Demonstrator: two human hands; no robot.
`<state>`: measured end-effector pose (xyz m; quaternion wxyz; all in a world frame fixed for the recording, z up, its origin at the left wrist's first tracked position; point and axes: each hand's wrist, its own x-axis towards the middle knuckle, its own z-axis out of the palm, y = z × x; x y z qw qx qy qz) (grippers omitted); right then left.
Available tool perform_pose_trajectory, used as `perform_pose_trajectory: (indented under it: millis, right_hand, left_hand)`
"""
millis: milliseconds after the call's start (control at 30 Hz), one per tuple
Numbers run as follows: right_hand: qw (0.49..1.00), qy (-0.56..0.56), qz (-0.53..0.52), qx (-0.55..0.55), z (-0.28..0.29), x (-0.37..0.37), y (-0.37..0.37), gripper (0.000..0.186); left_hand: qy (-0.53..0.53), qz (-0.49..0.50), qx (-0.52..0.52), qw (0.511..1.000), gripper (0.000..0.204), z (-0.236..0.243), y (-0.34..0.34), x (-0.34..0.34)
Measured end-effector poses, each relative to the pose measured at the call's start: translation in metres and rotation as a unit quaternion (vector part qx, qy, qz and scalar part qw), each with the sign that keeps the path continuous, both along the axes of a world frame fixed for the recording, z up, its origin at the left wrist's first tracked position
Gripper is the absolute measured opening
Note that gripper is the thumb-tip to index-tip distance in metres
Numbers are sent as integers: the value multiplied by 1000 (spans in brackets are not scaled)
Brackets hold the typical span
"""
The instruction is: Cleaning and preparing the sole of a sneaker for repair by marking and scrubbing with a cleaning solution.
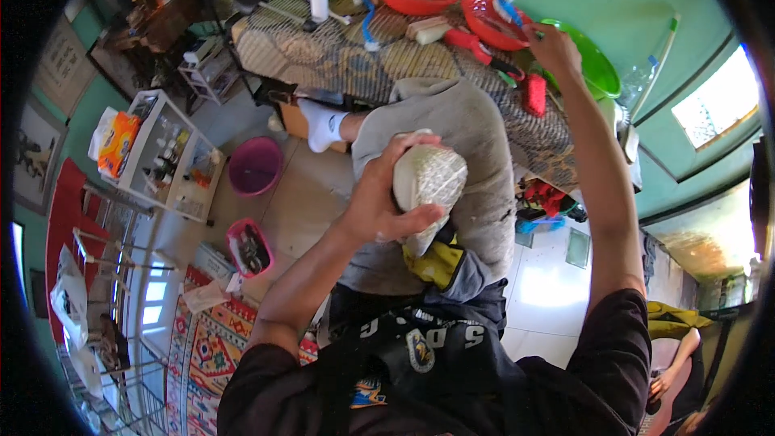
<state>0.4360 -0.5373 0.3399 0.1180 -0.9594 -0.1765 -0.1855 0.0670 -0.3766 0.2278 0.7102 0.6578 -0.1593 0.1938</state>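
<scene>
White mesh sneaker [429, 178] sits at frame centre, sole outward, the left hand [379, 194] wrapped closed around its side. Right hand [555, 47] reaches to the upper right, fingers curled near a blue toothbrush [508, 10] in a red plastic basin [490, 16]; whether it grips is unclear.

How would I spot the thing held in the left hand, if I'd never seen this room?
Start at the patterned table crowded with green and red basins. Just below it, over the grey-trousered lap, the left hand grips a whitish shoe. Its pale woven-looking surface sets it apart from the colourful plastic things around.
</scene>
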Motion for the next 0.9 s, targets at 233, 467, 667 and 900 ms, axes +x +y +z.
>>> perform_pose_trajectory:
  millis: [233, 467, 667, 900]
  right_hand:
    - [886, 35, 458, 63, 24, -148, -49, 24]
    - [877, -41, 477, -33, 33, -261, -72, 20]
    - [892, -111, 435, -40, 42, -253, -82, 21]
    - [878, -108, 462, -63, 35, -250, -89, 19]
  left_hand:
    - [-63, 113, 64, 990, 72, 0, -11, 1]
    - [-96, 135, 120, 979, 68, 4, -24, 2]
    - [-108, 121, 108, 981, 66, 6, -29, 9]
    - [-64, 87, 84, 991, 66, 8, -28, 8]
